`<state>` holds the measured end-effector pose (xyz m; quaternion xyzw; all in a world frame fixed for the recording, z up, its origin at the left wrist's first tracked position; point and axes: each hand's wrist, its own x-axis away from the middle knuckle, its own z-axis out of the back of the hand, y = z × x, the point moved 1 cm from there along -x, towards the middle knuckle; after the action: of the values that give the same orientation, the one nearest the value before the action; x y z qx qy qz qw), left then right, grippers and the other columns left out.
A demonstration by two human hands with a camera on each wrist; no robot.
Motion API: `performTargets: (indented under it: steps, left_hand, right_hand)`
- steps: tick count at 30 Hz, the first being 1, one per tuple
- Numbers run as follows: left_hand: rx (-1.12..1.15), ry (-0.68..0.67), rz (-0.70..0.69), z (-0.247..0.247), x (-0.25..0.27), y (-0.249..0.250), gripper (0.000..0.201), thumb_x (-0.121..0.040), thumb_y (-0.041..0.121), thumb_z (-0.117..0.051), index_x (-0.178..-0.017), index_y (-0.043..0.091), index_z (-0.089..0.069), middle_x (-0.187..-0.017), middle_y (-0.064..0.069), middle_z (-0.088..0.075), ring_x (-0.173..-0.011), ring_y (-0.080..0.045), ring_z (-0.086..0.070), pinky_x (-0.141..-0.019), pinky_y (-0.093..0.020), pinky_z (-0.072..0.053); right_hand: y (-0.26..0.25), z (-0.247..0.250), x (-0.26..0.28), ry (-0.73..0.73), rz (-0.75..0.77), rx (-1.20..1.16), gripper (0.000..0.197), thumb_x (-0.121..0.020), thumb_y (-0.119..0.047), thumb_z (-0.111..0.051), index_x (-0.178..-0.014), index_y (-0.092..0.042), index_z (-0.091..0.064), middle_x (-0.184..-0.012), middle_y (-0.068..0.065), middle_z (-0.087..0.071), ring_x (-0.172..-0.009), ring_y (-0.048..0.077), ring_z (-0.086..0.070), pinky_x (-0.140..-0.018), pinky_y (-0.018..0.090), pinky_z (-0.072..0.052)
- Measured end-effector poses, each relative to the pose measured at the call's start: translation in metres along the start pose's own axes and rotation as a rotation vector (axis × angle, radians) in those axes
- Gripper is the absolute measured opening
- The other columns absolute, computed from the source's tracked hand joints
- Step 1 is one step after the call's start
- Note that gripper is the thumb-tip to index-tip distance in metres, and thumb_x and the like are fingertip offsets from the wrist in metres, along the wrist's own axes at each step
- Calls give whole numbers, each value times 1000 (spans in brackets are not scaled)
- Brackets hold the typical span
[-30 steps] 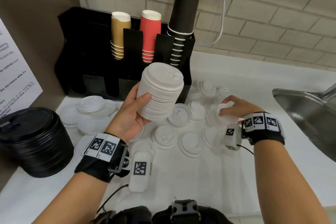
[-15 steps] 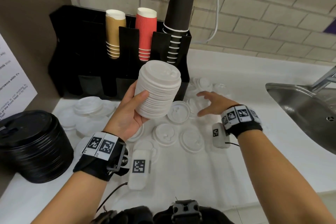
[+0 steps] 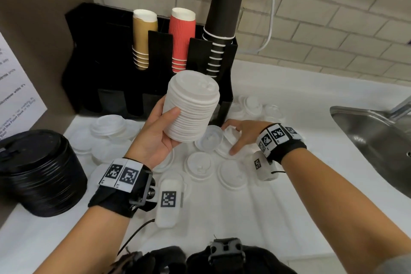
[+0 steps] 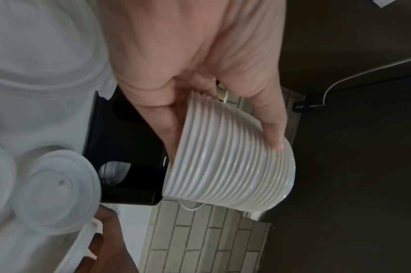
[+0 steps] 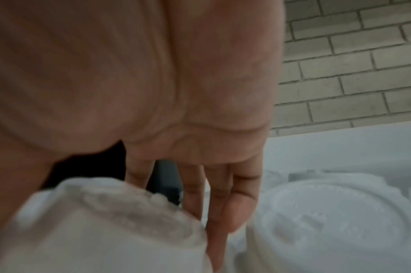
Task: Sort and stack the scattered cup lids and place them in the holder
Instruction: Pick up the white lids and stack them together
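Observation:
My left hand [image 3: 170, 119] grips a tall stack of white cup lids [image 3: 192, 107] and holds it tilted above the counter, in front of the black holder [image 3: 104, 51]. The left wrist view shows the thumb and fingers wrapped round the stack [image 4: 230, 166]. My right hand [image 3: 233, 138] is down among the scattered white lids [image 3: 199, 165], to the right of the stack. Its thumb and fingers pinch one white lid [image 5: 101, 230] across its rim. Another loose lid [image 3: 210, 138] lies tilted just under the stack.
The holder carries brown, red and black paper cups [image 3: 182, 38] in its upper slots. A stack of black lids [image 3: 37, 173] stands at the left. A steel sink [image 3: 373, 138] lies at the right. More clear lids [image 3: 109, 124] sit near the holder's base.
One second ago my right hand held a lid lifted; then it opened and reached forward. Now it has come down on another lid nearer the stack. The left hand has kept the stack nearly still.

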<state>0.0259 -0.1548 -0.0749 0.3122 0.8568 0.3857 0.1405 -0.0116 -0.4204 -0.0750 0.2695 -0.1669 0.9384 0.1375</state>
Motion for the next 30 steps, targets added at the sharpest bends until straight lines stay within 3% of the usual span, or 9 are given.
performTargets:
  steps: [3, 6, 7, 12, 16, 21, 24, 27, 30]
  left_hand:
    - [3, 10, -6, -2, -1, 0, 105, -46, 43, -96, -139, 28, -49, -132, 0, -63, -119, -21, -62, -76, -33, -59]
    - [5, 9, -9, -4, -1, -1, 103, -46, 43, -96, -137, 28, -50, -130, 0, -64, -118, -21, -63, -75, -33, -59]
    - [4, 11, -12, -5, 0, -2, 104, -46, 43, -96, -138, 28, -50, -130, 0, -64, -118, -21, -63, -75, -33, -59]
    - [6, 17, -7, -9, 0, -4, 112, -45, 42, -96, -142, 24, -45, -129, -1, -65, -116, -20, -64, -75, -32, -59]
    - [14, 18, -8, -7, 0, -4, 109, -45, 42, -96, -141, 26, -47, -130, 0, -64, -116, -20, -64, -74, -32, -59]
    - [12, 18, -17, 0, 1, -6, 96, -48, 44, -95, -133, 28, -52, -132, 0, -63, -120, -21, -62, -78, -34, -59]
    - [12, 32, -15, 1, 2, -9, 97, -49, 45, -95, -134, 29, -52, -133, 0, -62, -121, -21, -61, -79, -35, -59]
    - [24, 37, -2, -2, 1, -15, 96, -47, 44, -96, -132, 29, -53, -129, 1, -65, -119, -21, -62, -77, -35, -59]
    - [27, 25, 10, -6, -1, -19, 97, -48, 42, -96, -133, 29, -52, -129, 1, -65, -118, -22, -63, -76, -37, -59]
  right_hand:
    - [4, 13, 8, 92, -5, 75, 88, -64, -38, -86, -137, -41, -37, -131, 1, -46, -117, 23, -49, -93, 33, -42]
    - [2, 18, 13, 223, -48, 286, 96, -61, -48, -84, -141, -42, -32, -140, 6, -38, -130, 33, -36, -105, 50, -34]
    - [-2, 16, 12, 225, -19, 301, 94, -61, -50, -84, -141, -41, -34, -140, 5, -38, -131, 33, -34, -105, 52, -31]
    - [-27, -10, 6, 120, 98, 395, 86, -65, -54, -80, -139, -33, -40, -135, -3, -49, -127, 25, -37, -103, 47, -28]
    - [-28, -10, 6, 184, 122, 376, 76, -67, -44, -80, -133, -30, -45, -129, -1, -52, -121, 25, -46, -99, 44, -32]
    - [-12, 11, 27, 269, 155, 26, 73, -69, -25, -83, -133, -24, -47, -122, 5, -47, -112, 23, -51, -95, 34, -44]
    - [-10, 17, 50, 455, 224, -307, 64, -72, -20, -82, -127, -26, -49, -115, 0, -49, -107, 20, -53, -85, 25, -47]
    - [-25, 10, 78, 607, 361, -809, 55, -75, -21, -79, -119, -32, -47, -106, -7, -51, -89, 14, -59, -70, 18, -48]
    - [-48, 1, 100, 775, 506, -1054, 47, -74, -27, -71, -116, -32, -48, -112, -3, -55, -89, 13, -62, -74, 20, -50]
